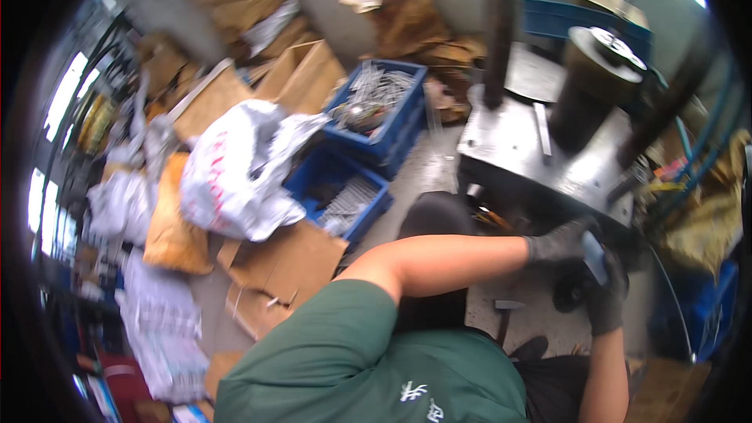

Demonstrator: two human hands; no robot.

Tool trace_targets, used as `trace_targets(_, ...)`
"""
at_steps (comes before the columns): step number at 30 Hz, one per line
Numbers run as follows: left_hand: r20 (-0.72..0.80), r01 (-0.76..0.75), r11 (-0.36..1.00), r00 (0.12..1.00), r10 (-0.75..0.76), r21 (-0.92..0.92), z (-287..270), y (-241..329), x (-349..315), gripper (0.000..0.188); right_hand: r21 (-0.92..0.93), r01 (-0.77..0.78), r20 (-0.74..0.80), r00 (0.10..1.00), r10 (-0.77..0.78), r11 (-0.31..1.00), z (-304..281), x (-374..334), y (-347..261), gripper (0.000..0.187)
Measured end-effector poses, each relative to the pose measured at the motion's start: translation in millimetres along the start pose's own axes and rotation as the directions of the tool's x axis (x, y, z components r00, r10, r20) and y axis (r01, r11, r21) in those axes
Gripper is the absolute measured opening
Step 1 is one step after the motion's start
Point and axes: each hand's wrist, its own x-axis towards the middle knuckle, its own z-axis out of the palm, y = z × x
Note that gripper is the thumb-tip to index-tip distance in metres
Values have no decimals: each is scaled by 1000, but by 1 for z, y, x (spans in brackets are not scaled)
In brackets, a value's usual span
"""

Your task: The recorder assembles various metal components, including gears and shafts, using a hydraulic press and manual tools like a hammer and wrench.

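Both hands in dark gloves, low right of view, under the front edge of the steel press bed (509, 149). Right hand (607, 298) is clamped on a small flat blue-grey piece (594, 254), held upright w/ fingers wrapped round its lower part; top end pokes out. Left hand (560, 241) reaches across the body and rests at the piece's upper end; fingers curled, but can't tell if it grips or just steadies. Piece sits just below the bed edge, near the dark cylinder (591, 86) standing on the bed, not touching it. Judgement: keep the right hand's grip firm and low, let the left only guide the top, keep fingertips clear of the bed edge and the column (500, 31). Blue crates (376, 110) of metal parts, white sack (239, 168) and cardboard (282, 262) lie on the floor well to the left.
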Motion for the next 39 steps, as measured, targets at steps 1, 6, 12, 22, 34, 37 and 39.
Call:
trace_targets(1,26,37,998,999,-38,49,-1,24,-3,54,375,-231,-29,965,260,898,-9,0,-3,37)
trace_targets(6,-18,127,972,992,-126,200,-44,122,-43,61,-592,551,291,827,-481,588,-7,16,-65,45)
trace_targets(12,-520,151,891,765,-380,-429,-223,185,-184,56,419,-117,170,984,49,901,-37,27,-38,55)
trace_targets(22,-833,-394,842,-260,-488,-369,-324,78,-586,30,328,-154,311,949,47,932,-35,51,6,37)
trace_targets(34,-625,633,274,-770,127,-724,-116,51,-895,34,-646,-637,153,432,889,421,-169,33,94,30)
trace_targets(37,-538,532,215,-842,33,-819,-69,52,-950,39,-551,-695,145,465,873,462,-190,41,146,32)
trace_targets(39,-692,692,55,-710,-128,-720,-59,23,-925,47,-414,-725,105,562,820,550,-232,53,152,32)
